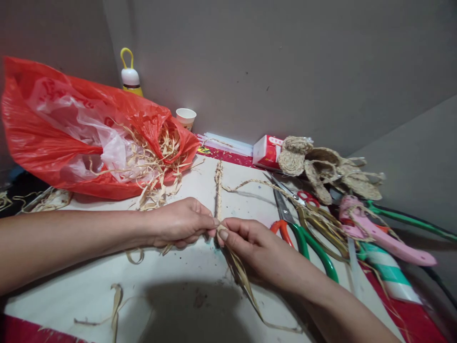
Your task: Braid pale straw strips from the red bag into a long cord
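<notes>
A braided straw strip point(219, 190) runs down the middle of the white board point(185, 281), its lower end between my hands. My left hand point(183, 221) pinches the strip's end from the left, fingers closed. From the right, my right hand point(246, 238) grips the same end between thumb and forefinger, close against the left fingertips. Loose flat strands point(246, 286) trail from beneath my right hand toward the lower right. A thin twisted cord point(250, 182) leads from the braid to the right. Fingers cover the spot where the strands meet.
A red plastic bag point(71, 162) of straw lies at left, near a bottle point(130, 78) and a paper cup point(185, 116). Scissors point(303, 238), woven straw pieces point(323, 166), a red-white box point(267, 151) and a pink tool point(385, 238) crowd the right. Straw scraps point(116, 305) lie front left.
</notes>
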A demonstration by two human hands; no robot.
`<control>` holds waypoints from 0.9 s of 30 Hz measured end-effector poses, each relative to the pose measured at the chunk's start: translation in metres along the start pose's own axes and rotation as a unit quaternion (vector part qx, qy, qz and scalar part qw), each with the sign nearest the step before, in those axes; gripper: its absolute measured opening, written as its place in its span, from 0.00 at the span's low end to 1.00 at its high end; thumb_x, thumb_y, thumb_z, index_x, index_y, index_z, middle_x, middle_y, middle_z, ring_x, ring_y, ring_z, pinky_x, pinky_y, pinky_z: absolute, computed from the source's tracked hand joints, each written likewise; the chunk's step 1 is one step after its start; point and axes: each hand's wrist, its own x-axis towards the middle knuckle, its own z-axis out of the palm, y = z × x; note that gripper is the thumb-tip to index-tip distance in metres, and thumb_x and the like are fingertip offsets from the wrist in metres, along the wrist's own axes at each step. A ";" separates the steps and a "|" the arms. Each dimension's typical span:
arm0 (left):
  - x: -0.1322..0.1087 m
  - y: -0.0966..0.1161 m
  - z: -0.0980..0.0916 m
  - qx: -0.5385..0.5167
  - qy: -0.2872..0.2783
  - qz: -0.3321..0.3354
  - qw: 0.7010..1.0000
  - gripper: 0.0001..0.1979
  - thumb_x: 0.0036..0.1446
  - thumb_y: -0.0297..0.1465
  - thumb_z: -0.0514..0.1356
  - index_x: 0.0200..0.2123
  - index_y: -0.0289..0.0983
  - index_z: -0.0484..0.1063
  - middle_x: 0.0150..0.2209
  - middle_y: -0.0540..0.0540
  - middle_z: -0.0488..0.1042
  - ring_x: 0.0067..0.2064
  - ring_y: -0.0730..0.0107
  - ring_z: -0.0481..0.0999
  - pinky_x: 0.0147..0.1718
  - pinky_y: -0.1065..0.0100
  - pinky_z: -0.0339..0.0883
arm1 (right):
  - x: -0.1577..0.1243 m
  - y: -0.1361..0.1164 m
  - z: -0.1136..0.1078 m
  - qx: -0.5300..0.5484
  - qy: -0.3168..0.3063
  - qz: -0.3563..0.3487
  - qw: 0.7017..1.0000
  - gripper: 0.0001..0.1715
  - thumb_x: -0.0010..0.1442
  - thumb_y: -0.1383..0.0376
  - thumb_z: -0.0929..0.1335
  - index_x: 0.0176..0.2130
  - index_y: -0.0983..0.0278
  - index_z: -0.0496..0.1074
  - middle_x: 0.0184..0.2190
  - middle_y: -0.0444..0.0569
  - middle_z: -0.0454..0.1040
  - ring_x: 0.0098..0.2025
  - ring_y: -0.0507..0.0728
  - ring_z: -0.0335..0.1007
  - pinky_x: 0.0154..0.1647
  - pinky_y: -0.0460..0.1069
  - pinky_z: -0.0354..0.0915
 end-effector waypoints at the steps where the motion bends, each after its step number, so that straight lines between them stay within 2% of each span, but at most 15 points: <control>1: 0.000 0.000 0.001 0.010 0.010 -0.002 1.000 0.09 0.49 0.34 0.58 0.22 0.36 0.65 0.09 0.59 0.49 0.11 0.82 0.44 0.10 0.75 0.38 | -0.001 -0.001 0.000 -0.023 0.006 -0.008 1.000 0.15 0.63 0.59 0.60 0.27 0.63 0.63 0.21 0.41 0.58 0.24 0.50 0.50 0.23 0.44 0.51; 6: 0.000 0.004 0.002 0.017 0.018 -0.027 0.999 0.10 0.52 0.35 0.56 0.24 0.35 0.67 0.09 0.59 0.49 0.12 0.82 0.43 0.09 0.76 0.40 | -0.004 -0.006 0.004 -0.155 0.047 -0.054 0.985 0.16 0.64 0.62 0.58 0.26 0.63 0.62 0.23 0.43 0.65 0.26 0.51 0.57 0.27 0.45 0.53; 10: 0.002 0.004 0.003 0.048 0.026 -0.035 0.998 0.10 0.53 0.34 0.54 0.23 0.36 0.67 0.08 0.58 0.49 0.11 0.81 0.44 0.10 0.76 0.40 | -0.005 -0.007 0.009 -0.248 0.070 -0.040 0.965 0.15 0.65 0.63 0.57 0.28 0.63 0.62 0.23 0.44 0.66 0.25 0.52 0.57 0.27 0.47 0.52; 14: 0.001 0.001 0.007 0.103 0.069 -0.012 0.992 0.09 0.52 0.33 0.54 0.23 0.36 0.65 0.08 0.59 0.49 0.11 0.81 0.44 0.11 0.75 0.37 | -0.008 -0.006 0.009 -0.275 0.073 -0.030 0.958 0.16 0.65 0.62 0.57 0.27 0.62 0.62 0.23 0.44 0.66 0.25 0.52 0.57 0.27 0.47 0.51; 17: 0.000 -0.001 0.011 0.142 0.104 0.011 0.984 0.08 0.51 0.32 0.54 0.22 0.35 0.65 0.10 0.59 0.51 0.12 0.83 0.45 0.12 0.75 0.35 | -0.011 -0.007 0.004 -0.261 0.070 -0.034 0.962 0.18 0.65 0.61 0.57 0.25 0.62 0.60 0.21 0.42 0.64 0.24 0.51 0.56 0.25 0.46 0.50; 20: 0.000 -0.003 0.012 0.162 0.113 0.037 0.980 0.09 0.51 0.30 0.55 0.21 0.35 0.64 0.12 0.58 0.53 0.14 0.84 0.47 0.13 0.76 0.39 | -0.012 -0.009 -0.001 -0.233 0.084 -0.020 0.969 0.19 0.63 0.60 0.59 0.22 0.62 0.58 0.20 0.42 0.61 0.24 0.51 0.54 0.24 0.46 0.50; 24: 0.002 -0.006 0.013 0.155 0.109 0.058 0.980 0.10 0.50 0.30 0.55 0.20 0.35 0.61 0.14 0.58 0.53 0.15 0.83 0.48 0.14 0.75 0.40 | -0.010 -0.013 0.003 -0.075 0.085 0.024 0.993 0.18 0.60 0.57 0.60 0.22 0.62 0.58 0.18 0.39 0.55 0.21 0.49 0.49 0.21 0.45 0.49; 27: 0.002 -0.006 0.014 0.123 0.108 0.068 0.984 0.10 0.50 0.30 0.55 0.19 0.35 0.60 0.14 0.58 0.54 0.15 0.84 0.48 0.14 0.75 0.40 | -0.009 -0.013 0.017 0.038 0.083 0.048 0.995 0.18 0.60 0.55 0.60 0.23 0.61 0.58 0.16 0.37 0.52 0.17 0.48 0.46 0.18 0.44 0.46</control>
